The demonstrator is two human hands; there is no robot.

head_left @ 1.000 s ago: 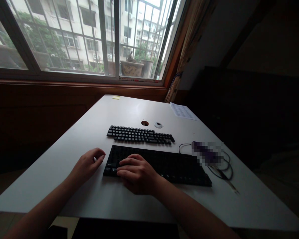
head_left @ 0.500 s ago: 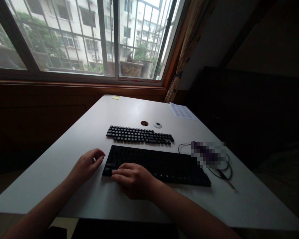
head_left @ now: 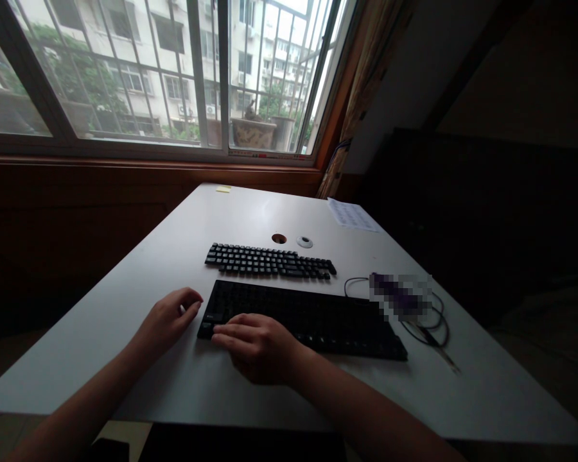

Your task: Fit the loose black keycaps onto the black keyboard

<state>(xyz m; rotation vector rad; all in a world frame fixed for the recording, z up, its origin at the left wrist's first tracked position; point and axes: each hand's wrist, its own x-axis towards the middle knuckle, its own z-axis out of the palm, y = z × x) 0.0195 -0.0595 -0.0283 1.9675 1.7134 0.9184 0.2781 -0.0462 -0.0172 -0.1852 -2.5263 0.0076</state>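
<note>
keyboard [head_left: 361, 327]: lying flat on the white tabletop [head_left: 164, 385], lengthwise before the person, well within reach of both hands. a few keycaps show along its near edge; most of the upper surface reads too dark to itemise.

right hand [head_left: 264, 350]: laid over the near left part of the keyboard, fingers bent and drawn together, tips at the bottom row by the left corner. the palm side is hidden, so i cannot tell how wide this grip is or whether a cap is pinched in it. the low wrist presumably steadies the fingertips.

left hand [head_left: 171, 314]: on the tabletop just beside the keyboard's left end; grip loosely curled, a gap between thumb and fingers, nothing seen in it. contact with the casing cannot be confirmed. it looks parked there to stay clear of the keys.

loose keycaps [head_left: 270, 262]: set out behind the keyboard in close rows, in my judgement to preserve their layout.

right of the keyboard: a looped cable [head_left: 447, 327] and a purple object [head_left: 399, 296], pixelated.

farther back: a round hole [head_left: 279, 239], a ring-shaped cover [head_left: 300, 243] beside it, and printed paper [head_left: 354, 216].
</note>
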